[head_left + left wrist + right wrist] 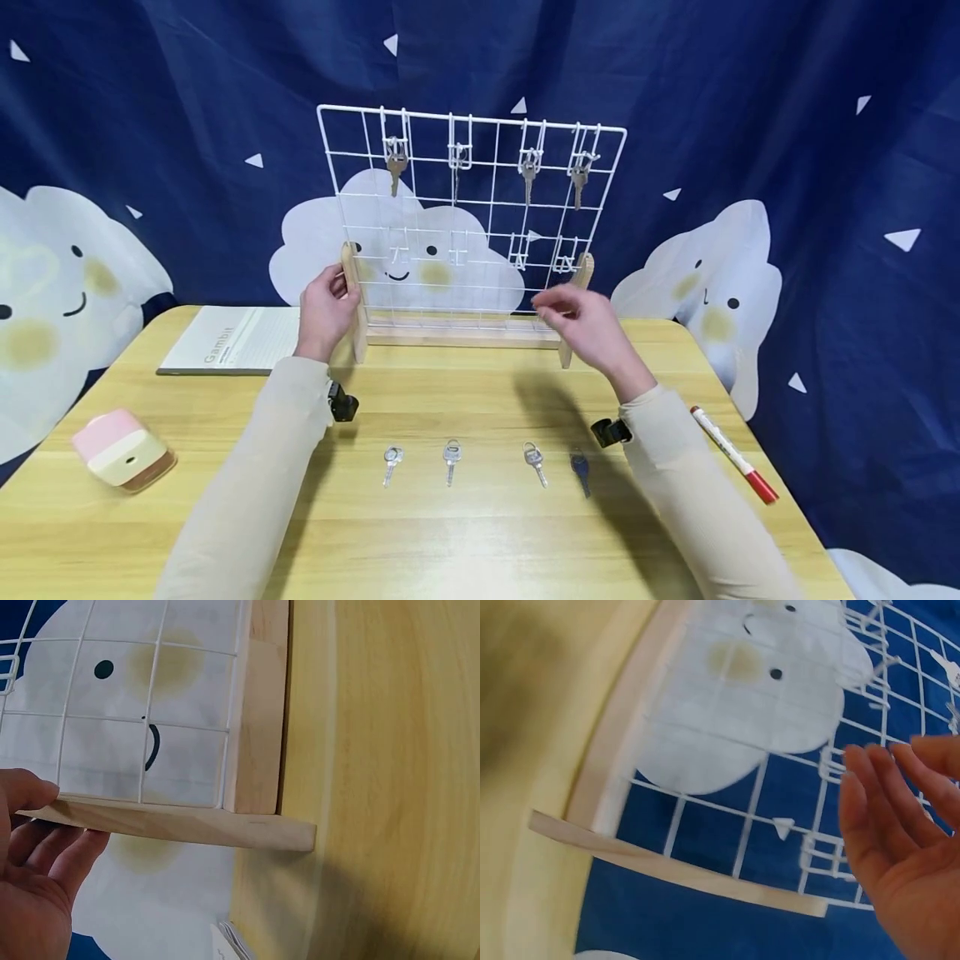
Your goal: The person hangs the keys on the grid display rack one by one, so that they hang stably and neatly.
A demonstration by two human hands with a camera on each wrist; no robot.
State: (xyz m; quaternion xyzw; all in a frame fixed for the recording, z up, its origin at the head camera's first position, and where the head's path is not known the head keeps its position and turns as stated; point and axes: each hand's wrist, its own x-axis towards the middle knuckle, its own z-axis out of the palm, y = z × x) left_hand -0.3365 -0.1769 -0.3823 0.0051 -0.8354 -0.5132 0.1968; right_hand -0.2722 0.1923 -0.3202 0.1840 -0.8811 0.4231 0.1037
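A white wire grid rack (491,200) stands upright on a wooden base at the back of the table. My left hand (327,310) pinches the rack's left wooden post (165,827), thumb on one face and fingers on the other. My right hand (588,327), fingers loosely bent and holding nothing, hovers before the grid's lower right part. From the upper hooks hang several keys, among them a brass-coloured key (396,171) at far left and another key (578,183) at far right. The lower hooks (565,260) carry no keys.
In a row on the table lie a silver key (392,464), a second silver key (452,461), a third (535,462) and a dark key (581,473). A notebook (232,340) and a pink-and-cream box (123,450) are at left, a red-capped marker (735,454) at right.
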